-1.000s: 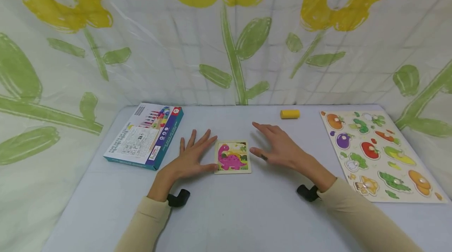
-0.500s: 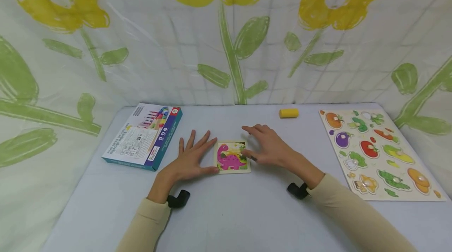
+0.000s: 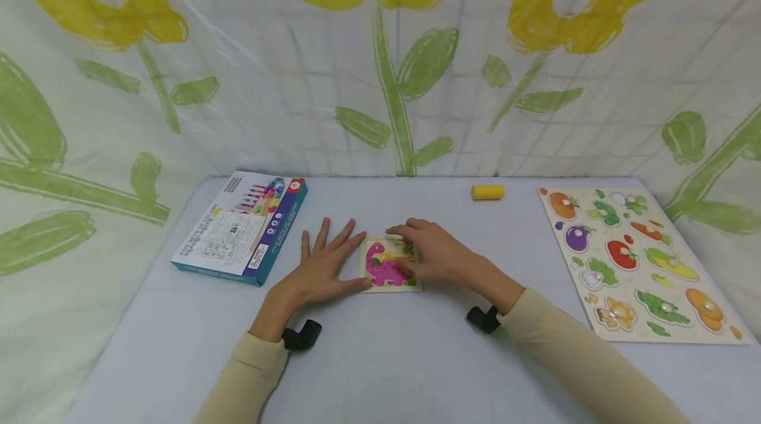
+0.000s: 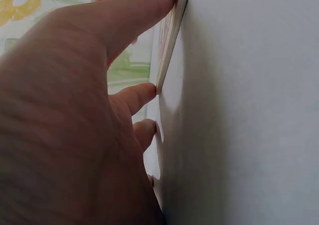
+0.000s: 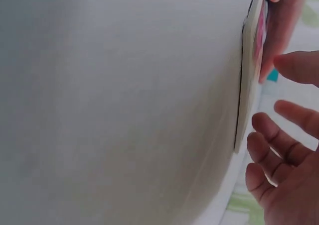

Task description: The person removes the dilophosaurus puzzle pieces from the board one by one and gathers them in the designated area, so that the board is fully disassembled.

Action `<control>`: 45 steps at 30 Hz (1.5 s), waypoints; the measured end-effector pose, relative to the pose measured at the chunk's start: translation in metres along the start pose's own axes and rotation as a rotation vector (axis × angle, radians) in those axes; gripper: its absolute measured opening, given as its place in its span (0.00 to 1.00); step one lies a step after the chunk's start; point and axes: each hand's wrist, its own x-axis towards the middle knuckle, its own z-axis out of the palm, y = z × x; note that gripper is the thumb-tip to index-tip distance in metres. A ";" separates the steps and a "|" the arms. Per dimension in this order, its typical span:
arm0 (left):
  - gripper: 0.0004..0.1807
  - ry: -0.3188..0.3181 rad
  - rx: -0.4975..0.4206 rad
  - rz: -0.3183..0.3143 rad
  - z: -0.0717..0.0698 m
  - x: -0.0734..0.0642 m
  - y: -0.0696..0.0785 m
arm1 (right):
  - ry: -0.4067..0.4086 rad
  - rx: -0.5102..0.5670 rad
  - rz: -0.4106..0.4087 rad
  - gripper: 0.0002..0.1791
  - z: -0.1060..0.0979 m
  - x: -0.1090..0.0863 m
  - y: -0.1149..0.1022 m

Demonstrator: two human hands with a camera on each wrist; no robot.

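A small square picture puzzle [image 3: 384, 273] with a pink dinosaur lies flat on the table in the head view. My left hand [image 3: 315, 273] rests spread at its left side, the thumb on the lower left corner and the index fingertip by the upper left one. In the left wrist view the thumb and a fingertip touch the puzzle's pale edge [image 4: 171, 46]. Above the puzzle's right half is my right hand [image 3: 442, 253], fingers loosely bent with nothing between them. The right wrist view shows its fingers apart from the puzzle [image 5: 248, 85].
A blue and white box [image 3: 238, 229] lies at the left. Toward the back stands a yellow cylinder [image 3: 487, 193], lying on its side. A large vegetable peg board [image 3: 645, 265] covers the table's right side. Behind the table [image 3: 380, 358] hangs a flowered curtain [image 3: 285, 80].
My right hand has moved left, from beside the puzzle to over its right half, and its thumb and fingers have drawn closer together. The left hand has stayed in place.
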 end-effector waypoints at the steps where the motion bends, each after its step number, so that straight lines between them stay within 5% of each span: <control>1: 0.51 0.000 0.000 0.000 0.000 0.000 0.000 | -0.008 0.013 -0.002 0.31 0.000 0.002 -0.001; 10: 0.49 0.014 -0.013 -0.021 -0.002 -0.001 0.004 | -0.055 0.076 -0.014 0.24 0.006 0.016 -0.005; 26: 0.51 0.009 0.012 -0.031 0.000 0.000 0.001 | -0.045 0.039 -0.040 0.19 0.012 0.035 -0.012; 36: 0.36 0.068 -0.002 -0.044 0.003 0.003 0.006 | -0.090 0.025 -0.049 0.18 0.012 0.037 -0.010; 45: 0.34 0.101 0.017 -0.062 0.008 0.006 0.010 | -0.154 0.075 -0.037 0.17 0.008 0.042 -0.006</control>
